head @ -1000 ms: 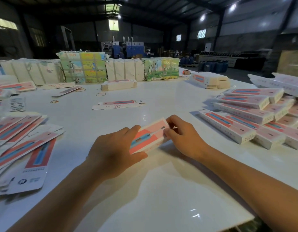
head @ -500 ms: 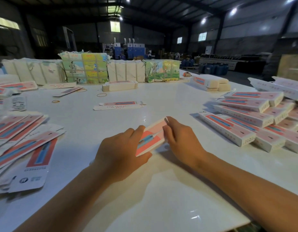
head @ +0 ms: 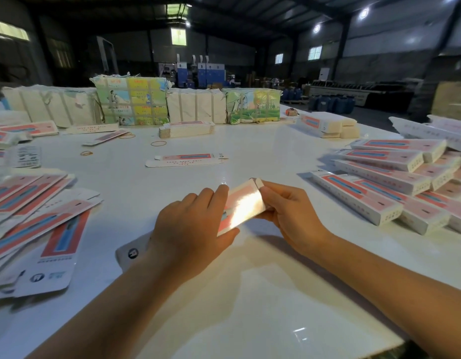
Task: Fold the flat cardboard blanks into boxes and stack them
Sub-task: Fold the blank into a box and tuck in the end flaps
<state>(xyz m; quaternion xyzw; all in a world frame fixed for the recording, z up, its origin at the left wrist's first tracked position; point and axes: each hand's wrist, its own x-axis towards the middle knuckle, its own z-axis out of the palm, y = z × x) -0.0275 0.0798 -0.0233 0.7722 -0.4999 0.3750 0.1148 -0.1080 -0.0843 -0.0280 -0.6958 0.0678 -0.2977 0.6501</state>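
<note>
1. Both hands hold one box [head: 246, 203] at centre frame, just above the white table [head: 263, 294]; glare washes out its top face
2. The left hand [head: 190, 229] wraps its near part, fingers curled over the top, thumb underneath
3. The right hand [head: 289, 213] pinches the far end, fingertips at the end flap [head: 259, 183]
4. The box's near end [head: 132, 252] sticks out below the left wrist, showing a round logo
5. Folded boxes [head: 395, 182] lie stacked in rows at right of frame
6. Flat blanks [head: 35, 211] fan out in a loose heap at left
7. A single blank [head: 186, 159] lies flat above the hands, well apart from them
8. Rubber bands [head: 158, 143] lie on the table further up
9. Wrapped bundles [head: 132, 101] line the table's far edge, upper centre
</note>
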